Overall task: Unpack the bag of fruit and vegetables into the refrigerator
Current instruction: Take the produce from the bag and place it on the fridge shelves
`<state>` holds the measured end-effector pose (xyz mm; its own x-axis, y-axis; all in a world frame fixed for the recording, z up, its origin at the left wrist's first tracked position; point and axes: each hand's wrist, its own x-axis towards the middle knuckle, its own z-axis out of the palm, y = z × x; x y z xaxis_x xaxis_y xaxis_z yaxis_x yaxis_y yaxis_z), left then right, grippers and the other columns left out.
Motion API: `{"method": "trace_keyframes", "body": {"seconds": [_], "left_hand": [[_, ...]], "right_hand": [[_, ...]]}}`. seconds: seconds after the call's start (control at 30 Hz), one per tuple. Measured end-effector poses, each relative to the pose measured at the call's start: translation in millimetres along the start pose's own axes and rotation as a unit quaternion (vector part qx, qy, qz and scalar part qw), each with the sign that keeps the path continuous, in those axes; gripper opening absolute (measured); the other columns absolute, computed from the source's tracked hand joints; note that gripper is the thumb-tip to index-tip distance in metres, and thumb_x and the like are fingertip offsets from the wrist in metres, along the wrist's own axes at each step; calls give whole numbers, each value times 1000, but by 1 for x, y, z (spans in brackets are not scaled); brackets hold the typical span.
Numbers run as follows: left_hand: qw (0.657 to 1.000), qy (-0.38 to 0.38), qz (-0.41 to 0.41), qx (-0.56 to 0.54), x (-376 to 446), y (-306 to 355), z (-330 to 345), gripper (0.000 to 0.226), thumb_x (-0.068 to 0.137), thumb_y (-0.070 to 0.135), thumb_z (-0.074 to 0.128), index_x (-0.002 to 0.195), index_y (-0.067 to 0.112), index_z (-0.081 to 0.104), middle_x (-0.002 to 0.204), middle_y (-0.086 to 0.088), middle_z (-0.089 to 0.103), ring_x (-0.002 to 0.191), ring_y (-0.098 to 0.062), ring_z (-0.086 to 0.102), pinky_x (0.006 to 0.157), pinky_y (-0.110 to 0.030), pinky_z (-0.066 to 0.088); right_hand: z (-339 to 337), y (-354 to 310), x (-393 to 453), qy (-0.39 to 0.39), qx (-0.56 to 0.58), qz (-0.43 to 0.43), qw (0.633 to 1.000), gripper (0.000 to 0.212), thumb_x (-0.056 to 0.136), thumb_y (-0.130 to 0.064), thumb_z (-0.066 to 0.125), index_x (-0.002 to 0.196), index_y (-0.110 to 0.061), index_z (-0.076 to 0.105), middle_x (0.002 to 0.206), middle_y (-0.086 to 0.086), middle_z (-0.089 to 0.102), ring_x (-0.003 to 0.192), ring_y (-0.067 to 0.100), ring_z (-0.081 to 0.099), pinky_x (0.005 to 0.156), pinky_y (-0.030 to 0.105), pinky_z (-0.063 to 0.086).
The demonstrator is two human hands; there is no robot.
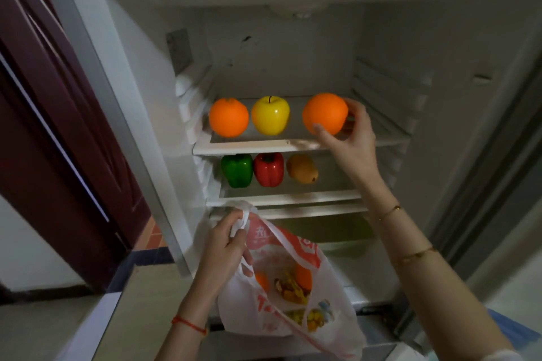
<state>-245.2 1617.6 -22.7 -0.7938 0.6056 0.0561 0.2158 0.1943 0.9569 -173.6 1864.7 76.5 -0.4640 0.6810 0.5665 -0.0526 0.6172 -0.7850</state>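
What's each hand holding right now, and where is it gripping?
The right hand grips an orange by its right side and underside, over the top shelf. The left hand holds the plastic bag by its handles.

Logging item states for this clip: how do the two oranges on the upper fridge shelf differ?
The left orange sits free at the shelf's left end, beside the yellow apple; the right orange is gripped by the right hand, apart from the apple. The left orange plainly rests on the upper shelf; whether the right one touches it is unclear. The right one looks slightly larger. Both are round and bright orange.
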Motion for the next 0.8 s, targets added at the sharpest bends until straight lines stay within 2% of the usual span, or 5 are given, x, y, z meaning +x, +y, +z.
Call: {"method": "trace_keyframes", "body": {"seconds": [0.13,0.27,0.37,0.6,0.8], "left_hand": [[1000,2,4,2,1,0,1,31,99,-2,42,118,16,60,80,-23,63,53,-35,65,40,-37,55],[1000,2,-2,-2,2,-2,-1,33,99,-1,42,120,19,60,69,-22,62,50,-29,63,40,-36,55],[1000,2,-2,-3,1,-2,-1,33,100,1,43,118,24,59,69,-20,64,49,-26,63,41,-37,56],[1000,1,12,-3,-2,-1,1,36,100,2,42,114,31,60,76,-19,66,51,-24,65,43,-40,57],[1000,1,6,0,-4,-2,2,35,101,5,42,115,31,59,77,-25,65,52,-23,65,43,-41,57]], "right_hand": [[10,4,27,-24,-73,20,997,75,75,-44,79,136,-19,43,135,7,50,117,23,54,88,32,47],[18,8,34,-53,-110,30,992,78,76,-48,76,139,-19,41,136,7,52,119,26,54,94,42,50],[20,7,34,-63,-118,42,990,80,77,-49,75,141,-18,38,137,8,52,121,28,54,96,44,50],[13,2,31,-45,-86,40,994,90,76,-38,81,146,-14,31,144,9,46,128,26,49,95,31,42],[6,5,22,-39,-87,37,995,89,75,-38,82,146,-14,33,145,8,44,131,24,46,96,29,39]]}}
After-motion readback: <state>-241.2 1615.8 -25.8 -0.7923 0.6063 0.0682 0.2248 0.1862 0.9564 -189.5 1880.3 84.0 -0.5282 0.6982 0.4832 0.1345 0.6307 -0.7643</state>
